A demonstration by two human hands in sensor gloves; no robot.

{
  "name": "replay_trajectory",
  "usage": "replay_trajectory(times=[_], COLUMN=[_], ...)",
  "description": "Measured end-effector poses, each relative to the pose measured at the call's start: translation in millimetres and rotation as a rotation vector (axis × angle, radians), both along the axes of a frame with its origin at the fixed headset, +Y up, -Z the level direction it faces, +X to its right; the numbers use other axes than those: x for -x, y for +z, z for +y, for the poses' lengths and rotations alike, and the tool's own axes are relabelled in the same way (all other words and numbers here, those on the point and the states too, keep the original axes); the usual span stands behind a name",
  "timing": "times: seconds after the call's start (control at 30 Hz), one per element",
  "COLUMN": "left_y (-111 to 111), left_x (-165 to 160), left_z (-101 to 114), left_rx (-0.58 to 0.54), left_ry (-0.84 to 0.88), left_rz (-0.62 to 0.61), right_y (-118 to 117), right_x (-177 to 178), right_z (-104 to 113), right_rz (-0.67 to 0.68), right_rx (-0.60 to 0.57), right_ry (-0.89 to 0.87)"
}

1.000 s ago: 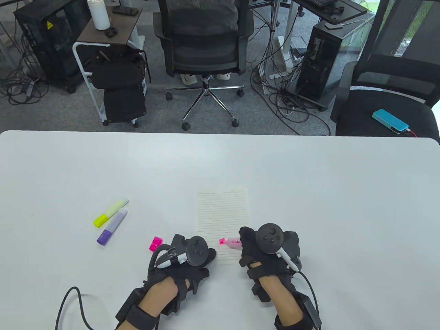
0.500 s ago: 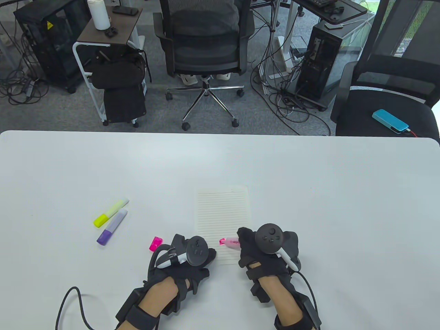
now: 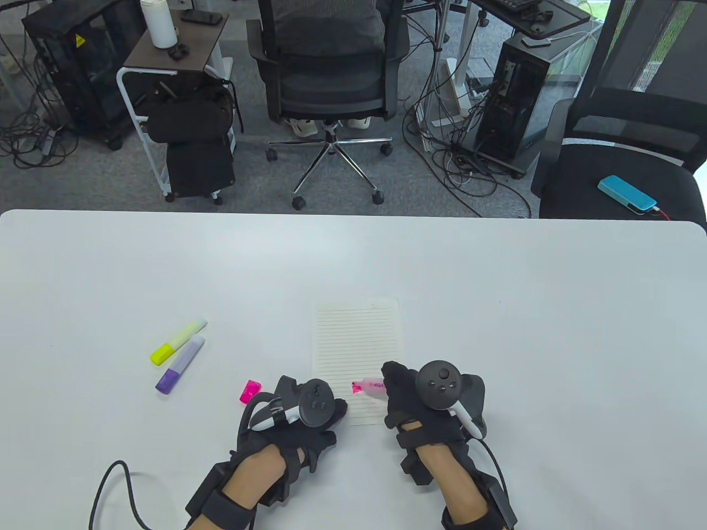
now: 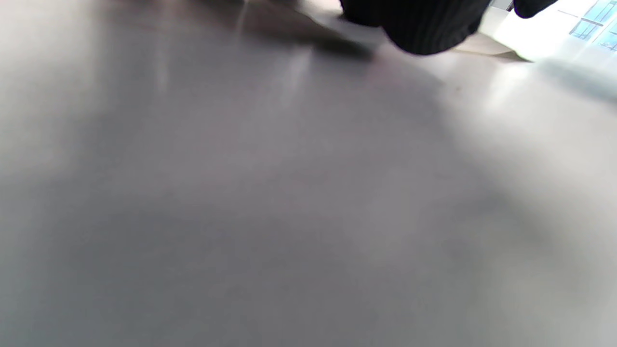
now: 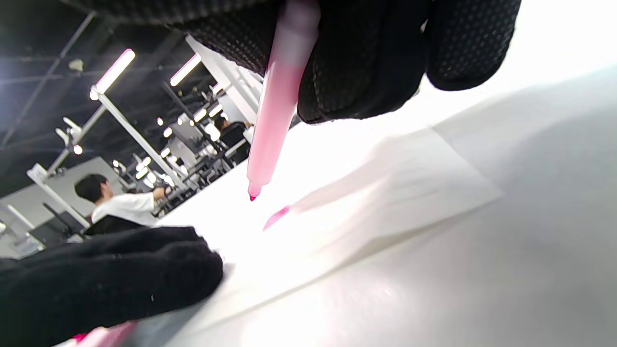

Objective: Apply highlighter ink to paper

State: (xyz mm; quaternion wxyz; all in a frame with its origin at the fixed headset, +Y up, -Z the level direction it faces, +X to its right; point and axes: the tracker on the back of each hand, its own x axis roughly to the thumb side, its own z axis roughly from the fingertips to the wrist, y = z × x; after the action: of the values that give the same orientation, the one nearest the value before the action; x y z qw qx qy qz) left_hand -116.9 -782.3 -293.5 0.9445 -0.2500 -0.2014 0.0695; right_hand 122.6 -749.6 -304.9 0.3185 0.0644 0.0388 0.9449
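- Over the last second little had changed: the right hand [image 3: 428, 406] drifted slightly to the right and its tracker [image 3: 439, 385] tilted, while the tip of the pink highlighter [image 3: 369, 386] stayed over nearly the same spot on the lower part of the paper [image 3: 356, 342].
- The right hand's fingers [image 5: 366, 62] were curled around the highlighter's barrel, gripping it with the tip pointing down and to the left.
- In the right wrist view the tip [image 5: 252, 196] hung just above the sheet, apart from its own shadow, so it was not yet touching; no pink mark showed on the paper.
- The left hand [image 3: 306, 419] had not moved; it rested at the paper's lower left corner, apparently steadying it. Its fingers were hidden under the tracker, so I could not tell whether they lay flat or curled.
- The pink cap [image 3: 249, 391] lay on the table [image 3: 497, 287] just left of the left hand, so the highlighter was uncapped and ready.
- The yellow highlighter [image 3: 178, 342] and purple highlighter [image 3: 180, 364] lay capped, side by side, well to the left.
- Judged from this, the stroke had not begun; the small wrist shift looked like a final aim before lowering the tip.
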Motion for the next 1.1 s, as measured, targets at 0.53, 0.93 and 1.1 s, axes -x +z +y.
replay_trajectory(times=[0.53, 0.93, 1.1], left_y=[-3.5, -14.3, -17.7], left_x=[8.5, 77.1, 94.9], left_z=[11.1, 48.8, 42.6], left_rx=[-0.075, -0.211, -0.124], left_ry=[0.105, -0.052, -0.157], left_rz=[-0.006, 0.432, 0.570], right_y=[5.7, 5.6, 5.9], right_x=[-15.4, -16.3, -15.3], right_z=[8.8, 8.8, 8.7], right_rz=[-0.004, 0.019, 0.028], right_rx=[-0.137, -0.128, -0.118], right_ry=[-0.248, -0.272, -0.270])
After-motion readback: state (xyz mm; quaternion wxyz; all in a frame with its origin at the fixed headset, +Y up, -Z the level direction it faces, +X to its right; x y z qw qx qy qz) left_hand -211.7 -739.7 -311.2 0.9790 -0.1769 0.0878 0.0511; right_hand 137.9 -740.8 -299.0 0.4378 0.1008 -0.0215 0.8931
